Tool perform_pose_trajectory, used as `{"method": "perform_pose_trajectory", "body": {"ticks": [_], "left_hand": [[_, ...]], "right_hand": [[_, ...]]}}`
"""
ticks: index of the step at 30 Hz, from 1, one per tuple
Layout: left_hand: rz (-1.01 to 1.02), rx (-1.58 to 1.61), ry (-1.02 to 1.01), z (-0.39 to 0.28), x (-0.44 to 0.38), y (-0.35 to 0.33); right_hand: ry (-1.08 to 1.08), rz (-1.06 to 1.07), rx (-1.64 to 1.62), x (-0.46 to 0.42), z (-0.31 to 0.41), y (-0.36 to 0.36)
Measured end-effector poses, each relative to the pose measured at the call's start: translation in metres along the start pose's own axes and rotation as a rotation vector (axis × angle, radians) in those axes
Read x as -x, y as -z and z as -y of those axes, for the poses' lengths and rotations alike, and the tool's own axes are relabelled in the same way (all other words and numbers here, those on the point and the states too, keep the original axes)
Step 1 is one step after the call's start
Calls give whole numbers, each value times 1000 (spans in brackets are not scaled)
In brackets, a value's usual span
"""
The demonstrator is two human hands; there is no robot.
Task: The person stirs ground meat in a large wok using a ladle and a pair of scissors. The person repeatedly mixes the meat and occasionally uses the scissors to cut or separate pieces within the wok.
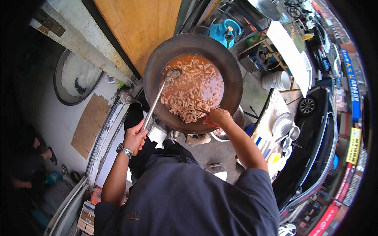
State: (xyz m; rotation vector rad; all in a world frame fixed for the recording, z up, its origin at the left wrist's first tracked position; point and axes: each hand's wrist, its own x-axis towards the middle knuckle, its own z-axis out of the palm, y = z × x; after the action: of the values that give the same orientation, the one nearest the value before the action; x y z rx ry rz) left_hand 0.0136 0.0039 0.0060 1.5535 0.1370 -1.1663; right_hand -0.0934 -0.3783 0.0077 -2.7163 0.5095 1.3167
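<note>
A large wok stands before me, holding reddish-brown broth and many small pieces of cooked meat. My left hand grips a long metal ladle near its wooden end. The ladle's bowl rests in the broth at the wok's left side, with meat bits in it. Over the near right rim, my right hand is closed around what look like red-handled scissors. Their dark blades point left, over the meat; whether they touch it I cannot tell.
A blue gas cylinder stands behind the wok. At right are a white bucket, a worktable with a strainer and ladles, and a parked black car. Left, past a doorway, sits a basin of white food; another person's foot shows.
</note>
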Motion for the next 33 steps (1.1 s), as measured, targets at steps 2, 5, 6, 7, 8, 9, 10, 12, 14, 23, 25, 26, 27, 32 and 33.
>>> {"method": "perform_pose_trajectory", "body": {"ticks": [2,5,6,7,8,9,10,12,14,23,25,26,27,32,33], "left_hand": [[-34,-16,-50,-11,-5,-7],[-111,-51,-91,-24,-19,-15],[-124,-66,-95,-30,-22,-18],[-142,-83,-86,-40,-21,-22],[-146,-86,-85,-43,-22,-24],[-145,-94,-85,-47,-22,-25],[-131,-72,-91,-45,-22,-25],[-127,-101,-74,-44,-17,-26],[-106,-115,-54,-43,-12,-29],[-72,-150,-46,-31,-23,-39],[-55,-155,-51,-33,-29,-45],[-34,-186,-46,-36,-32,-48],[-28,-222,-53,-39,-34,-52],[28,-489,-25,-45,-47,-75],[54,-549,-13,-46,-51,-80]], "right_hand": [[-29,-69,-21,10,-3,-6],[-42,-116,-62,28,3,-10],[-44,-120,-80,32,7,-11],[-16,-127,-99,29,11,-12],[14,-134,-116,23,19,-14],[40,-141,-138,18,29,-15],[82,-167,-149,8,42,-17],[138,-159,-202,-9,75,-8],[145,-136,-253,-33,103,-5],[-99,-235,-208,-28,55,-30],[-230,-145,-138,-12,14,-12],[-326,-180,-17,-16,-5,-18],[-370,-185,29,-22,-25,-21],[-365,-149,329,-37,-51,-27],[-359,-169,288,-42,-43,-30]]}}
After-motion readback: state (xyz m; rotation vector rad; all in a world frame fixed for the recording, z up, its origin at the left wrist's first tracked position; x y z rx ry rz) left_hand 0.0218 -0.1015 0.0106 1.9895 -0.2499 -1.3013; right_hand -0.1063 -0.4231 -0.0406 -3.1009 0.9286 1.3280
